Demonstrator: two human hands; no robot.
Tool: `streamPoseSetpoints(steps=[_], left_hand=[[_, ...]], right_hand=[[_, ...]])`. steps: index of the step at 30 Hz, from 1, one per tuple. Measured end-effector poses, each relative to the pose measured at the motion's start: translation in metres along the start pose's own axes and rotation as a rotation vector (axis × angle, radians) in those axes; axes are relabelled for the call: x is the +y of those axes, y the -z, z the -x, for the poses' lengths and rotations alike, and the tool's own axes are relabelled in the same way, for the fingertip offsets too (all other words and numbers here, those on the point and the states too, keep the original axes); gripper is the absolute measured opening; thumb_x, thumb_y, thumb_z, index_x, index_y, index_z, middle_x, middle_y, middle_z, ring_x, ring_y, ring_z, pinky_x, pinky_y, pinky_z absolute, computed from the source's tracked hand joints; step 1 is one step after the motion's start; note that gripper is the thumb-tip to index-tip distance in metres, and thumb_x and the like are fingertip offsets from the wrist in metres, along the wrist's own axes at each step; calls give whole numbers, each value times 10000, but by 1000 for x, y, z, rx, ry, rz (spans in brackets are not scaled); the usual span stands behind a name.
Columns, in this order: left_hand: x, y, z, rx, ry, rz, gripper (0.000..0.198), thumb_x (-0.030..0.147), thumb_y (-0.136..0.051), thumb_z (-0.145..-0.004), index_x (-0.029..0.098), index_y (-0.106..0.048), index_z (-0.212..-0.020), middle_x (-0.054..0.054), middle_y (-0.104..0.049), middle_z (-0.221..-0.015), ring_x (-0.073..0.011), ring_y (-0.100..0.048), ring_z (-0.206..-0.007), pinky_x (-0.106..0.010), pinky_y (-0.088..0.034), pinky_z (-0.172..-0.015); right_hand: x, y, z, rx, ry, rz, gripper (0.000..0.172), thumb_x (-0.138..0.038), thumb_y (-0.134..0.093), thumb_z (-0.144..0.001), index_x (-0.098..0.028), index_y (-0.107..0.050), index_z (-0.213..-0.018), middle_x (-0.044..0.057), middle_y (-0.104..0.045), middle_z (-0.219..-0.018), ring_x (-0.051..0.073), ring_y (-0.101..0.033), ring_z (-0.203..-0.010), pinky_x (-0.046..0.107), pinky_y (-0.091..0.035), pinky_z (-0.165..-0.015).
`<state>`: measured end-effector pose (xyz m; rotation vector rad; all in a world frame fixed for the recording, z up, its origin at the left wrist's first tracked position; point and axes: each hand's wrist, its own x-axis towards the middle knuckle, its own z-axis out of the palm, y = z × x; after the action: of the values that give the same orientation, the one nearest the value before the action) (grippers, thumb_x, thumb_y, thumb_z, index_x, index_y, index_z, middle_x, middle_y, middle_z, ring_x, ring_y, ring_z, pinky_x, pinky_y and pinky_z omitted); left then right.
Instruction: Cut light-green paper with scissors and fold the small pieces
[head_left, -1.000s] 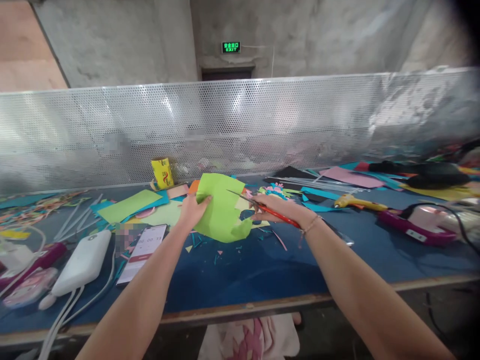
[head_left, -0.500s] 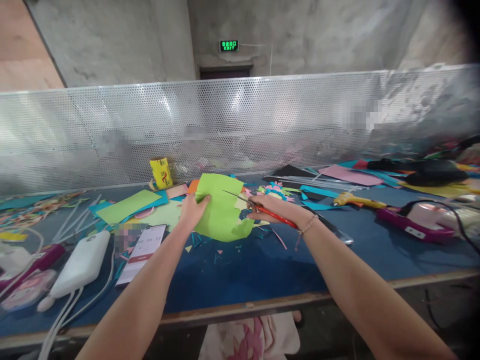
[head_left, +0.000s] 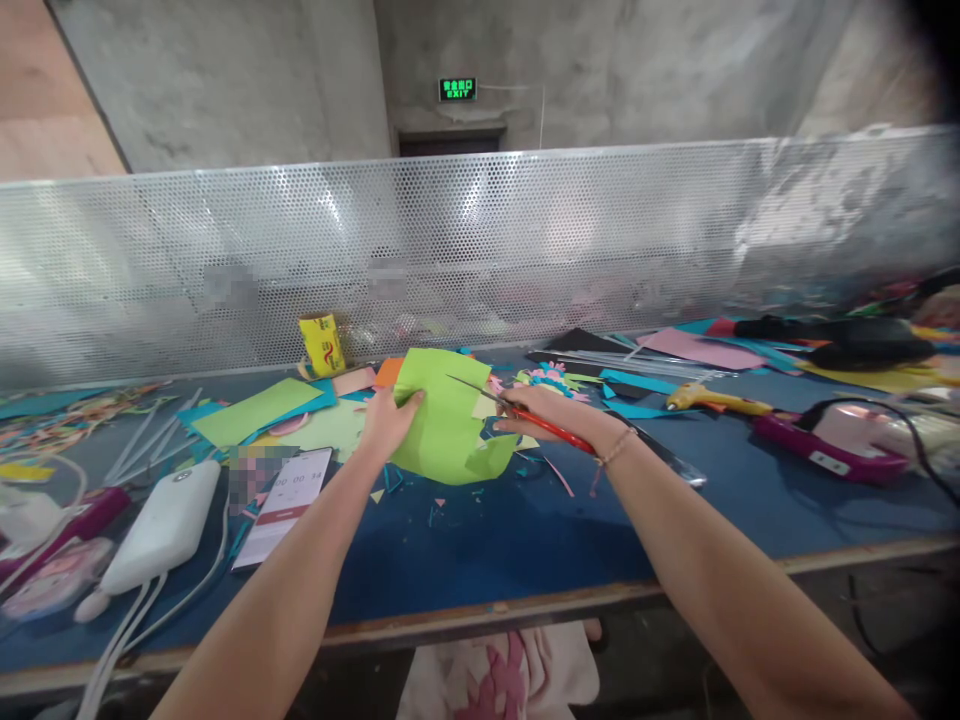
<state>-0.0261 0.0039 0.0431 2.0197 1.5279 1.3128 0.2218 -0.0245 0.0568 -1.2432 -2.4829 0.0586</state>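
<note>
My left hand [head_left: 386,420] pinches the left edge of a lime-green paper sheet [head_left: 439,415] and holds it up over the blue table [head_left: 480,540]. Red-handled scissors [head_left: 525,417] are gripped in my right hand [head_left: 551,412], their blades pointing left into the right side of the sheet. A cut flap of the green paper curls down at the sheet's lower right. Small paper offcuts lie on the table under the sheet.
A phone [head_left: 285,500] showing a timer and a white power bank [head_left: 161,525] with cables lie at the left. A yellow glue gun [head_left: 712,402], a pink device [head_left: 825,445] and coloured paper sheets lie to the right. A perforated metal screen [head_left: 480,250] backs the table.
The scissors have worked further into the green sheet, and the cut flap at its lower right has curled down more. Both hands stay in nearly the same place.
</note>
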Motion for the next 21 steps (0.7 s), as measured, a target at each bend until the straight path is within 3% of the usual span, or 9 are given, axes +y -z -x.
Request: streamPoseSetpoints(steps=[12, 21], left_hand=[[6, 2, 1, -20, 48, 34, 326, 341, -536, -712, 161, -634, -965, -96, -666, -972, -254, -594, -941, -355, -436, -829], [5, 3, 2, -29, 17, 14, 322, 362, -514, -722, 157, -641, -935, -95, -672, -952, -250, -605, -905, -343, -446, -805]], right_hand=[[9, -1, 2, 21, -36, -30, 250, -433, -517, -758, -186, -562, -753, 6, -555, -630, 116, -479, -533, 234, -337, -531], [-8, 12, 6, -29, 22, -48, 282, -460, -483, -782, -180, -519, -794, 32, -553, -724, 133, -494, -611, 248, -366, -570]])
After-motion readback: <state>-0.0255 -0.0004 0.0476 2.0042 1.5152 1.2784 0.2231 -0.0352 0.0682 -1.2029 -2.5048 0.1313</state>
